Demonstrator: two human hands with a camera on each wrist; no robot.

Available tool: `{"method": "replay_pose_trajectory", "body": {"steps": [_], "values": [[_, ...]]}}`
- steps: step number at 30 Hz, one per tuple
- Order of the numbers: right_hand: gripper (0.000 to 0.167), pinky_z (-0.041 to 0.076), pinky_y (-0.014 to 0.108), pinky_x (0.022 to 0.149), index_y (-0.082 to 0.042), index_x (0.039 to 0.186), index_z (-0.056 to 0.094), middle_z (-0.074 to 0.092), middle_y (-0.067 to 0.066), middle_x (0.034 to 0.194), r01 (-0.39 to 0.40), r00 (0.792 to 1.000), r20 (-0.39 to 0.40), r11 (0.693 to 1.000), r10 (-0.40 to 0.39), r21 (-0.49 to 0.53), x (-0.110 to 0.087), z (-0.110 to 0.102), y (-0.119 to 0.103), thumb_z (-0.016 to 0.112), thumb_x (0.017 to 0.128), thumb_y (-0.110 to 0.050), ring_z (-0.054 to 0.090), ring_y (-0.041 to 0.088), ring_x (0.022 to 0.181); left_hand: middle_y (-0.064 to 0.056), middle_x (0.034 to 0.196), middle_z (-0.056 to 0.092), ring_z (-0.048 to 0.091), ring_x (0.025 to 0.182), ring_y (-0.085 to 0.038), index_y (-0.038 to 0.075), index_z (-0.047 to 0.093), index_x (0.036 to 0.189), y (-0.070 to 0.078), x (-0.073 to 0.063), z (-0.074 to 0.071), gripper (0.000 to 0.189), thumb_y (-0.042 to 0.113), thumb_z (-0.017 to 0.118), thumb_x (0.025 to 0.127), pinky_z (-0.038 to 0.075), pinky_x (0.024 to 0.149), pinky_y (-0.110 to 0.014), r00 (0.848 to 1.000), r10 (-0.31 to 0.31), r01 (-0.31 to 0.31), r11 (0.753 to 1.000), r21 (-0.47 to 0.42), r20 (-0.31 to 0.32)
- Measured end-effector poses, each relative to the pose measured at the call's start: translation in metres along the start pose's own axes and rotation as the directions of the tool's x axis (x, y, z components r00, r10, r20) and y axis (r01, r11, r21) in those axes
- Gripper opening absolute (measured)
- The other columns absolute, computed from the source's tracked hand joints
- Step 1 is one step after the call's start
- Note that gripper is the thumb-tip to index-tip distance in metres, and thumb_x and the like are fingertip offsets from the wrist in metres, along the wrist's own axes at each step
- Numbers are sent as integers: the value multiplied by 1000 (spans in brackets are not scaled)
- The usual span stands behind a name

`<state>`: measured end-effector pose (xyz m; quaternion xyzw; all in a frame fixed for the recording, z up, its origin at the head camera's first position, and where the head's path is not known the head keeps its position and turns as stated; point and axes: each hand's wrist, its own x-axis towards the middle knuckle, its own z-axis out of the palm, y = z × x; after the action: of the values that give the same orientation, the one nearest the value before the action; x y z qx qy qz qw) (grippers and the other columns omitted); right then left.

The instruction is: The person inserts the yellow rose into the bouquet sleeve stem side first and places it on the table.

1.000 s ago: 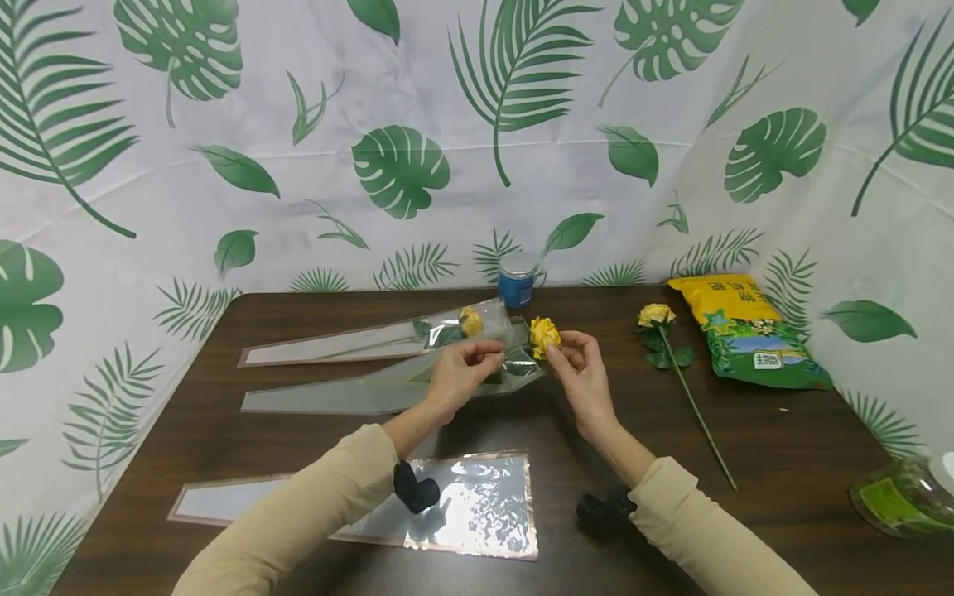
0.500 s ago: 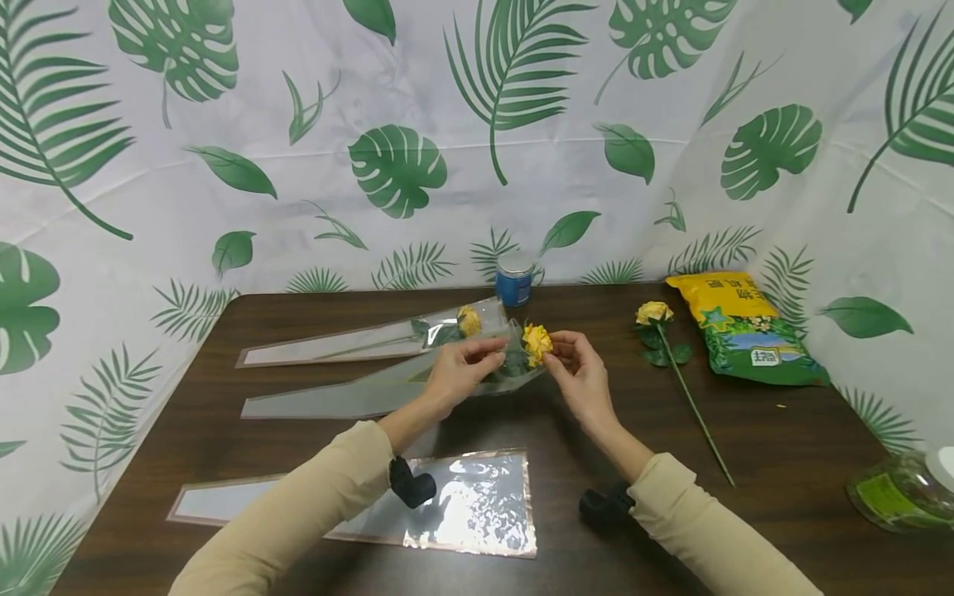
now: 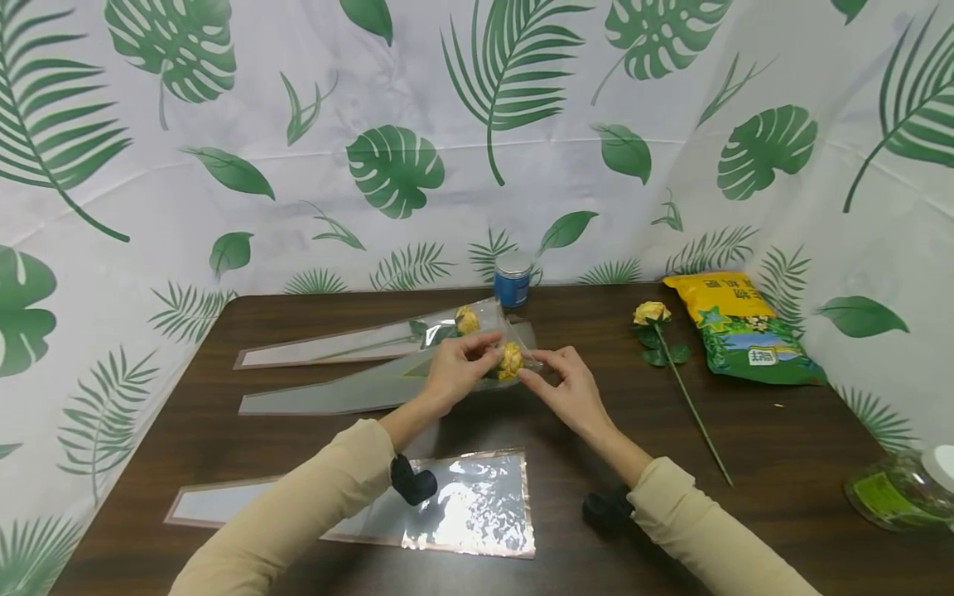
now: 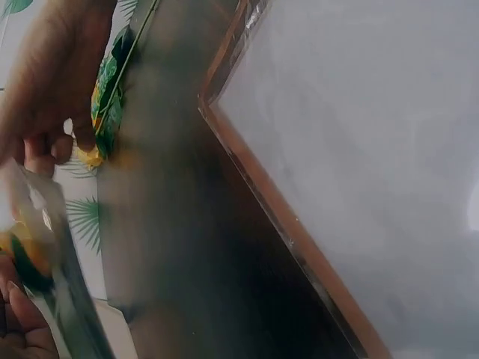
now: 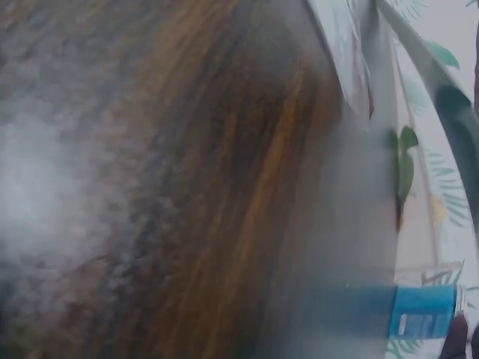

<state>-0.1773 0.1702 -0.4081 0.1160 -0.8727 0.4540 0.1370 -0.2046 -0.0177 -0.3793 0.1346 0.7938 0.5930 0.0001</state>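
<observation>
We see the left hand [image 3: 453, 372] with its thumb and forefinger pinching the clear sleeve [image 3: 320, 401] near its wide end, while the right hand [image 3: 572, 396] pinches the film at the mouth, its thumb and forefinger only slightly apart. Between the two sets of fingertips we find the yellow rose [image 3: 511, 361], film around it; we cannot tell whether any finger touches its petals. The narrow end of the sleeve runs off to the left of the left fingers. Just beyond those fingers lies a second sleeve [image 3: 279, 354] with a second rose [image 3: 467, 319] inside, and farther behind both hands stands a blue can [image 3: 513, 281]. To the right of the right fingers we see a loose rose [image 3: 652, 313], then a bag [image 3: 745, 327]. Nearer us than all the fingers, a shiny sleeve [image 3: 477, 505] lies flat on the table [image 3: 782, 497].
</observation>
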Motion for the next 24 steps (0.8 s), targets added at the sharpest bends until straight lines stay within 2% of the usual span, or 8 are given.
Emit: {"method": "replay_pose_trajectory", "body": {"steps": [3, 6, 10, 13, 15, 19, 22, 24], "values": [[35, 38, 28, 63, -14, 111, 70, 50, 5, 84, -37, 995, 94, 997, 43, -65, 1, 2, -2, 73, 81, -33, 44, 17, 72, -8, 86, 70, 55, 69, -4, 5, 69, 111, 0, -1, 1, 27, 12, 68, 85, 42, 56, -17, 998, 60, -60, 996, 72, 2], [31, 37, 28, 61, -12, 104, 71, 49, 4, 81, -64, 989, 126, 994, 74, -87, 4, 5, -2, 73, 81, -33, 44, 16, 71, -7, 76, 66, 51, 63, -4, 4, 71, 108, -1, -1, 2, 26, 9, 69, 83, 40, 52, -16, 993, 116, -114, 986, 120, -10], [19, 40, 27, 64, -8, 96, 73, 57, 6, 80, -77, 995, 69, 997, 79, -26, 7, 11, 0, 71, 84, -23, 50, 14, 73, -8, 74, 66, 51, 61, -6, 2, 70, 108, -7, 1, 0, 26, 7, 68, 83, 40, 52, -16, 988, 155, -153, 976, 153, -2], [13, 42, 25, 67, -7, 92, 73, 64, 7, 81, -97, 995, 18, 994, 96, 47, 9, 15, 3, 71, 84, -16, 53, 14, 75, -7, 77, 68, 57, 65, -8, 1, 68, 112, -13, 2, -7, 30, 11, 69, 84, 43, 55, -18, 986, 163, -165, 956, 243, 29], [10, 42, 24, 67, -6, 90, 72, 67, 7, 83, -118, 993, 13, 990, 117, 72, 10, 16, 5, 71, 84, -14, 54, 13, 75, -5, 75, 67, 57, 64, -10, 2, 65, 117, -18, 1, -15, 38, 17, 72, 83, 44, 56, -20, 987, 150, -162, 919, 359, 62], [10, 43, 22, 68, -5, 88, 72, 69, 7, 85, -161, 987, 15, 982, 160, 98, 10, 17, 10, 72, 83, -13, 55, 12, 75, 3, 61, 59, 49, 54, -9, 2, 58, 127, -26, -3, -32, 63, 35, 77, 77, 38, 49, -22, 984, 41, -138, 784, 605, 171], [10, 43, 21, 66, -4, 86, 70, 69, 7, 81, -182, 983, 17, 979, 181, 95, 8, 17, 13, 73, 82, -13, 56, 11, 73, 4, 58, 53, 45, 52, -9, 2, 54, 131, -32, -7, -40, 75, 44, 76, 74, 34, 46, -22, 969, -62, -128, 698, 705, 238], [11, 44, 20, 63, -4, 84, 68, 68, 7, 77, -207, 978, 23, 974, 205, 94, 5, 16, 14, 74, 81, -13, 59, 10, 69, 4, 60, 53, 47, 55, -11, 3, 53, 132, -35, -10, -42, 77, 47, 75, 73, 35, 46, -23, 965, -96, -122, 664, 738, 245]]}}
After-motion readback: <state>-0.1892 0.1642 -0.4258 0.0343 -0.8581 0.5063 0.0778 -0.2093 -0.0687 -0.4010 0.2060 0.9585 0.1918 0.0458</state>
